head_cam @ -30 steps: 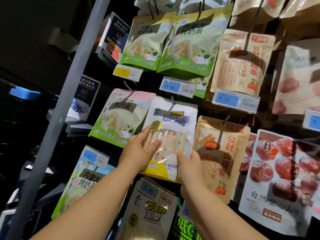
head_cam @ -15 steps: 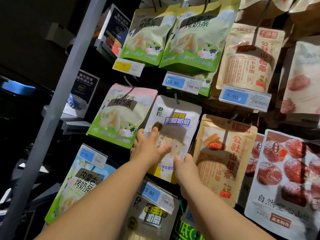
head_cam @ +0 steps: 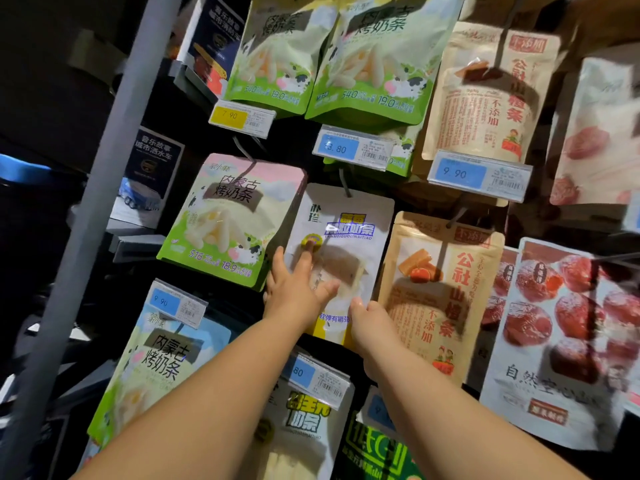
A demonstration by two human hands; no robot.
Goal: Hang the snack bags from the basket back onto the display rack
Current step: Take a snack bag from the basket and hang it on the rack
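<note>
A: Where's the task bag?
B: White bag point(head_cam: 346, 233), mid rack point(head_cam: 291, 157), hanging upright. Its top edge meets the hook point(head_cam: 344, 183). Can't tell if the hole is fully on.

A: Left hand?
B: Left hand point(head_cam: 296, 292) is flat on the bag's front, lower left. Fingers are straight and spread, pressing on the clear window. The index tip is just under the round yellow sticker point(head_cam: 311, 241). Nothing is gripped.

A: Right hand?
B: Right hand point(head_cam: 372, 327) is at the bag's lower right corner. The thumb lies on the front and the fingers curl out of sight behind the edge. It pinches the white bag.

A: Neighbours?
B: Green bag point(head_cam: 232, 216) is just left, and its right edge meets the white bag's left edge. Can't tell which one is in front. Tan bag point(head_cam: 446, 282) is just right, partly behind the right hand. Red-fruit bag point(head_cam: 561, 341) is further right.

A: Above and below?
B: A blue tag point(head_cam: 353, 147) reading 3.80 hangs above the hook. Above it are two more green packs, and the whole frame is a little blurred. Below the white bag is another blue tag point(head_cam: 317, 375), partly hidden by the left forearm. Under that hangs a pack with black and yellow lettering point(head_cam: 304, 420).

A: Anything else?
B: Grey post point(head_cam: 114, 188) slants up the left side, well apart from both hands. Both forearms come in bare from the bottom edge.
</note>
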